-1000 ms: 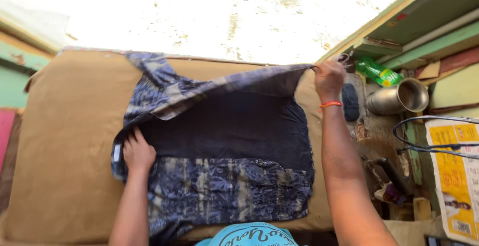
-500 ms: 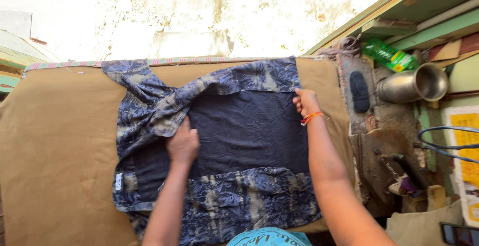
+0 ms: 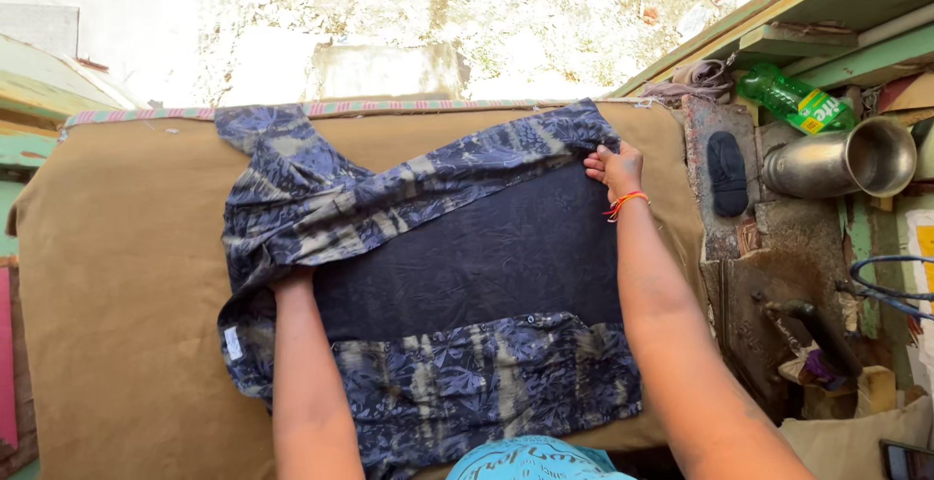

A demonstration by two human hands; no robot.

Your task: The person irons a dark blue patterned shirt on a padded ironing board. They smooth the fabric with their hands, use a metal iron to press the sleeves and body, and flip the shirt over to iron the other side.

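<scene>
Two hands on one garment: a blue patterned shirt (image 3: 428, 276) with a dark plain inner side, spread on a brown padded cloth surface (image 3: 117, 276). Since half a second ago the upper patterned flap has been drawn further down and across; the left hand (image 3: 292, 278), which lay flat in plain sight on the dark panel, now sits tucked under the folded edge, so whether it grips or presses cannot be told. The right hand (image 3: 613, 167), with an orange thread band at the wrist, has stayed at the shirt's far right edge, fingers closed on the fabric corner there. Judged from this, the fold is deepening and the flap now covers more of the dark panel between the hands. Beyond the hands, the surface has a striped trim edge (image 3: 341, 107), then a rough pale wall (image 3: 438, 23). Right of the right hand: a rusty metal stand (image 3: 769, 285), a dark oval pad (image 3: 727, 174), a steel pot (image 3: 842, 161), a green plastic bottle (image 3: 793, 98). Green-painted wood frames the right side.
</scene>
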